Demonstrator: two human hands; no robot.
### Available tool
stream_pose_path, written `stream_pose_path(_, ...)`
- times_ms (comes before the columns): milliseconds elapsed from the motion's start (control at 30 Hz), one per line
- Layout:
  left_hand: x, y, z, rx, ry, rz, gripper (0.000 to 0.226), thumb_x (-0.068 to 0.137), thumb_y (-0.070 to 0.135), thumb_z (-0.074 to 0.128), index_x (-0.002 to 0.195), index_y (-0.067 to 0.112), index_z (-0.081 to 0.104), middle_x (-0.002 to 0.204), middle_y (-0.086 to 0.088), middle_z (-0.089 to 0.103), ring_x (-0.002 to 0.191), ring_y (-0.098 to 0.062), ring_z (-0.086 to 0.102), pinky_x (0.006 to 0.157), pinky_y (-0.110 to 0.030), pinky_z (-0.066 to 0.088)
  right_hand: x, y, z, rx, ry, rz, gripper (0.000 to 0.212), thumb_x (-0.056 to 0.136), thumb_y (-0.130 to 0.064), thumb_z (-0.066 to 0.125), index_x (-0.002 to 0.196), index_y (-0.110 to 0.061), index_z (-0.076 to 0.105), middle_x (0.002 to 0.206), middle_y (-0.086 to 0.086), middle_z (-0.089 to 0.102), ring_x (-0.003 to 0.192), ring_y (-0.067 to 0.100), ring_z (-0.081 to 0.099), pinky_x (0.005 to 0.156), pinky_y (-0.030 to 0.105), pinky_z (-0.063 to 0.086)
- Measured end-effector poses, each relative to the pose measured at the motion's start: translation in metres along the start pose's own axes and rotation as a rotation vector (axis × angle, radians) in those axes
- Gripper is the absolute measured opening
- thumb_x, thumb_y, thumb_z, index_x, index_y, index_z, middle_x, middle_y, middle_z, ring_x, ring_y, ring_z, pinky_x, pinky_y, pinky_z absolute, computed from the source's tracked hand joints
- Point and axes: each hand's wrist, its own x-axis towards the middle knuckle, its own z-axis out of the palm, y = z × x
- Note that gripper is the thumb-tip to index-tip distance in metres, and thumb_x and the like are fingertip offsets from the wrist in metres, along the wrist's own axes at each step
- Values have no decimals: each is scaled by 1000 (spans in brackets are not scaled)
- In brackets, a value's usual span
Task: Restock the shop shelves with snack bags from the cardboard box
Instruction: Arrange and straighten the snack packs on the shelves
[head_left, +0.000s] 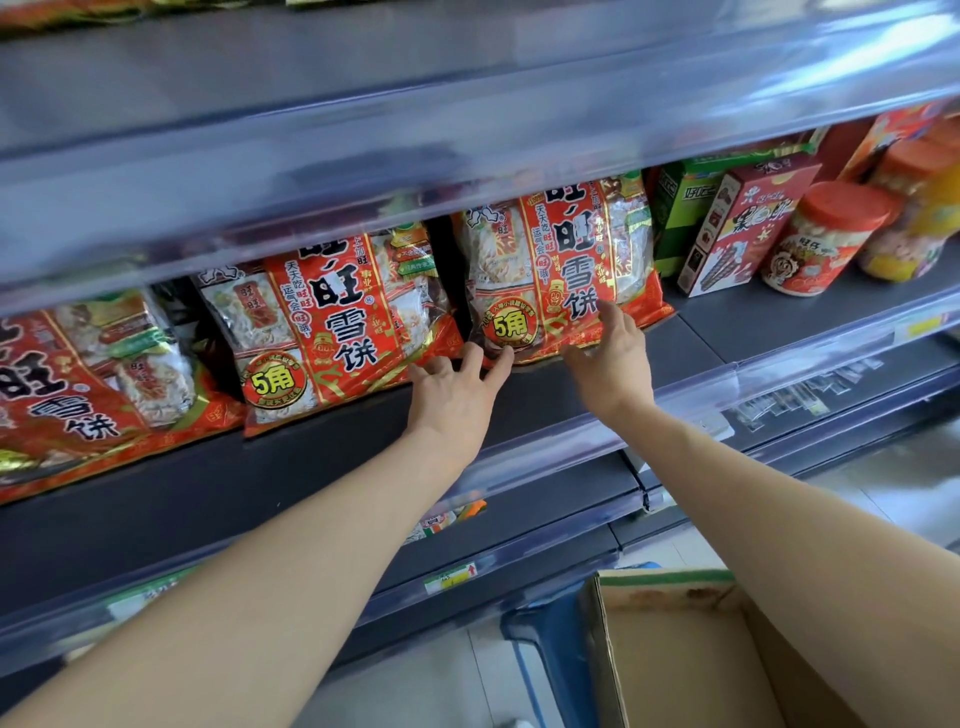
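Note:
Three red snack bags stand in a row on the dark shelf (291, 467). The right bag (550, 260) leans back under the shelf above. My left hand (457, 389) touches its lower left corner with spread, straight fingers. At the bag's lower right edge my right hand (613, 358) presses with straight fingers. The middle bag (332, 322) stands just left of my left hand, and the left bag (78, 384) lies at the frame's edge. The cardboard box (691, 660) sits open at the bottom right, and what shows of its inside holds no bags.
Right of the bags stand a green box (685, 208), a dark red carton (737, 228) and a red-lidded jar (826, 239). The upper shelf's clear front rail (467, 145) overhangs the bags. Lower shelves with price tags run below. A blue stool (545, 649) holds the box.

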Motion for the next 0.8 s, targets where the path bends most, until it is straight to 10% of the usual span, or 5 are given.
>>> stream_pose_path(533, -126, -151, 41, -21, 81, -277, 88, 83, -5, 54, 151, 15, 2, 146, -18, 24, 121, -39, 44, 93, -47, 45, -97, -162, 82, -41, -242, -492, 50, 91, -16, 60, 138, -8, 44, 139, 10, 45, 126, 30, 44, 100, 36, 38)
stream_pose_path(800, -219, -261, 98, -13, 28, -475, 85, 83, -4, 54, 151, 12, 5, 141, -17, 29, 119, -37, 45, 90, -44, 47, -174, -256, 167, 231, -621, -248, 61, 91, -29, 61, 144, -15, 33, 132, 6, 54, 114, 24, 56, 84, 31, 49)
